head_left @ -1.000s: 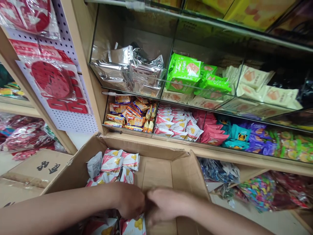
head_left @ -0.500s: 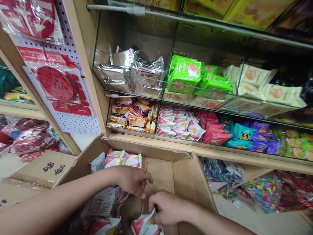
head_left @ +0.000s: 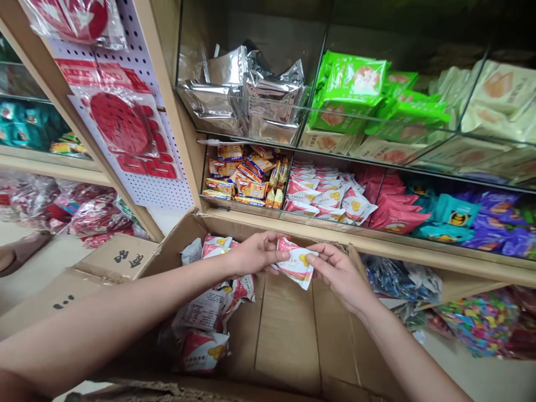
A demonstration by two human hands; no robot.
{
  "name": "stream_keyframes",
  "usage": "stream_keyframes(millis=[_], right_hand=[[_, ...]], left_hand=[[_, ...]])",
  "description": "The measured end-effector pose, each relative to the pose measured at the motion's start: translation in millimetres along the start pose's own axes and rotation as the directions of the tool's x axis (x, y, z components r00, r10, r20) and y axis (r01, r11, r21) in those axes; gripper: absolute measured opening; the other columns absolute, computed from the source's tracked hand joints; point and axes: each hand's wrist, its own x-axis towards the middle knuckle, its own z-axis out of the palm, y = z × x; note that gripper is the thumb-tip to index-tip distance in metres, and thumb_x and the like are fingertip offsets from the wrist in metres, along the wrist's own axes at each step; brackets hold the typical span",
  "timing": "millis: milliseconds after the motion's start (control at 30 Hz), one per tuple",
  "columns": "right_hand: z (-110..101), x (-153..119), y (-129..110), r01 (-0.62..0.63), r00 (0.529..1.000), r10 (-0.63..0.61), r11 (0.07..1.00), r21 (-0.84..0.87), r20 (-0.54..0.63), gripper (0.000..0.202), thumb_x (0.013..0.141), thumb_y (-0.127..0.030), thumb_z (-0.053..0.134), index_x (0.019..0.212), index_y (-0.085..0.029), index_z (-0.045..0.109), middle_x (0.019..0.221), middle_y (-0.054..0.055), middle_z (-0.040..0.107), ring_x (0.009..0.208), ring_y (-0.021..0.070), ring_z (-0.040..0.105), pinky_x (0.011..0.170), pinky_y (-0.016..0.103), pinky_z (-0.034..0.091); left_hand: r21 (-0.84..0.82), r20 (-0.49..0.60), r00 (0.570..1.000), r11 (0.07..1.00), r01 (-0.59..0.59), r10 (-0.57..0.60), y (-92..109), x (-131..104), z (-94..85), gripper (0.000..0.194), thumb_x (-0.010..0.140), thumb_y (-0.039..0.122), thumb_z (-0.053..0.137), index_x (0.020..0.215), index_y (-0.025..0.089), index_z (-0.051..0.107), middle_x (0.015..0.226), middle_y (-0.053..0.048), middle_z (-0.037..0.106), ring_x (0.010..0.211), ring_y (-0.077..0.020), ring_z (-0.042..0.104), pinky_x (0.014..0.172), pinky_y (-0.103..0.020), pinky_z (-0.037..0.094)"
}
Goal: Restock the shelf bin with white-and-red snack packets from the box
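A pink and white snack packet (head_left: 296,264) is held level above the open cardboard box (head_left: 288,335). My left hand (head_left: 256,254) pinches its left end, and my right hand (head_left: 335,271) grips its right end between thumb and fingers. Several packets of the same kind (head_left: 205,350) lie along the left side inside the box, partly behind my left forearm. Beyond the box, similar pink and white packets (head_left: 322,192) fill a compartment of the lowest shelf row.
Glass-fronted shelves (head_left: 251,215) stand past the box, with orange, green, silver, teal and purple packets. Red decorations (head_left: 121,123) hang at the left. Box flaps (head_left: 113,257) spread left. A person's foot (head_left: 25,251) shows at the far left. Bagged goods (head_left: 481,321) lie low right.
Both hands have risen from inside the box and come together on one packet, which my right hand held low before. My left hand now grips it too. The view has shifted left and down.
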Motion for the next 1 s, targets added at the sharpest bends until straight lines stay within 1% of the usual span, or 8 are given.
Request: stream_keyframes(millis=[167, 333, 433, 533, 633, 700, 833, 1000], right_hand=[[3.4, 1.3, 8.4, 0.002, 0.997, -0.005, 0.999, 0.047, 0.072, 0.037, 0.062, -0.030, 0.069, 0.086, -0.020, 0.043, 0.082, 0.000, 0.064, 0.072, 0.0134, 0.060, 0.067, 0.028, 0.047], [1.1, -2.8, 3.8, 0.043, 0.998, -0.040, 0.996, -0.078, 0.041, 0.033, 0.063, -0.031, 0.068, 0.081, -0.020, 0.042, 0.075, 0.000, 0.063, 0.067, 0.0134, 0.059, 0.060, 0.026, 0.047], [-12.0, -2.3, -13.5, 0.144, 0.982, -0.169, 0.961, -0.235, -0.089, 0.032, 0.064, -0.035, 0.067, 0.081, -0.021, 0.043, 0.077, 0.002, 0.063, 0.068, 0.0155, 0.060, 0.060, 0.028, 0.047], [-36.6, 5.3, -38.4, 0.232, 0.859, -0.387, 0.879, -0.417, -0.337, 0.033, 0.064, -0.038, 0.064, 0.080, -0.021, 0.042, 0.080, 0.005, 0.063, 0.071, 0.0179, 0.060, 0.061, 0.030, 0.047], [-60.7, 19.4, -62.0, 0.065, 0.683, -0.558, 0.689, -0.722, -0.471, 0.028, 0.065, -0.039, 0.060, 0.077, -0.021, 0.043, 0.073, 0.005, 0.062, 0.068, 0.0204, 0.059, 0.062, 0.032, 0.044], [-70.2, 31.2, -71.9, -0.112, 0.641, -0.632, 0.483, -0.868, -0.434, 0.023, 0.066, -0.037, 0.058, 0.074, -0.020, 0.045, 0.068, 0.006, 0.060, 0.068, 0.0219, 0.057, 0.063, 0.033, 0.042], [-72.2, 54.2, -75.2, -0.234, 0.690, -0.672, 0.145, -0.961, -0.269, 0.016, 0.069, -0.031, 0.053, 0.074, -0.016, 0.049, 0.072, 0.010, 0.058, 0.074, 0.0243, 0.055, 0.064, 0.031, 0.039], [-58.2, 61.5, -72.2, -0.332, 0.752, -0.619, -0.059, -0.941, -0.226, 0.022, 0.076, -0.031, 0.047, 0.083, -0.011, 0.050, 0.079, 0.014, 0.057, 0.073, 0.0248, 0.056, 0.056, 0.029, 0.038]], left_hand=[[-0.006, -0.029, 1.000, 1.000, 0.006, -0.006, -4.2, -1.7, 2.3, 0.057, 0.062, 0.036, 0.069, 0.108, 0.017, 0.042, 0.081, -0.003, 0.063, 0.068, -0.0144, 0.061, 0.054, -0.024, 0.050], [0.081, 0.017, 0.999, 0.996, -0.048, 0.047, -4.4, -2.5, 3.0, 0.057, 0.069, 0.039, 0.062, 0.114, 0.018, 0.035, 0.085, -0.004, 0.060, 0.071, -0.0160, 0.061, 0.055, -0.024, 0.049], [0.141, -0.028, 0.996, 0.986, -0.083, 0.088, -3.3, -2.9, 1.7, 0.052, 0.074, 0.041, 0.055, 0.117, 0.020, 0.033, 0.089, -0.005, 0.058, 0.067, -0.0138, 0.061, 0.055, -0.023, 0.047], [0.192, -0.054, 0.994, 0.978, -0.081, 0.093, -3.0, -1.8, -0.1, 0.048, 0.074, 0.040, 0.055, 0.114, 0.021, 0.036, 0.093, -0.005, 0.057, 0.067, -0.0128, 0.061, 0.054, -0.022, 0.043], [0.211, -0.021, 0.996, 0.974, -0.080, 0.086, -4.5, -0.1, 0.0, 0.045, 0.072, 0.037, 0.057, 0.109, 0.019, 0.039, 0.088, -0.004, 0.058, 0.066, -0.0123, 0.060, 0.054, -0.022, 0.040], [0.217, 0.012, 0.997, 0.973, -0.077, 0.077, -6.4, 0.3, 1.2, 0.042, 0.072, 0.036, 0.057, 0.107, 0.018, 0.041, 0.087, -0.004, 0.058, 0.066, -0.0121, 0.059, 0.055, -0.022, 0.040], [0.213, 0.084, 0.995, 0.974, -0.077, 0.060, -10.4, -1.1, 2.2, 0.039, 0.073, 0.034, 0.056, 0.104, 0.016, 0.041, 0.085, -0.004, 0.057, 0.066, -0.0115, 0.059, 0.062, -0.025, 0.041], [0.234, 0.101, 0.993, 0.968, -0.089, 0.067, -11.5, -3.2, -0.7, 0.040, 0.072, 0.033, 0.057, 0.104, 0.015, 0.040, 0.083, -0.004, 0.057, 0.065, -0.0117, 0.058, 0.067, -0.029, 0.042]])
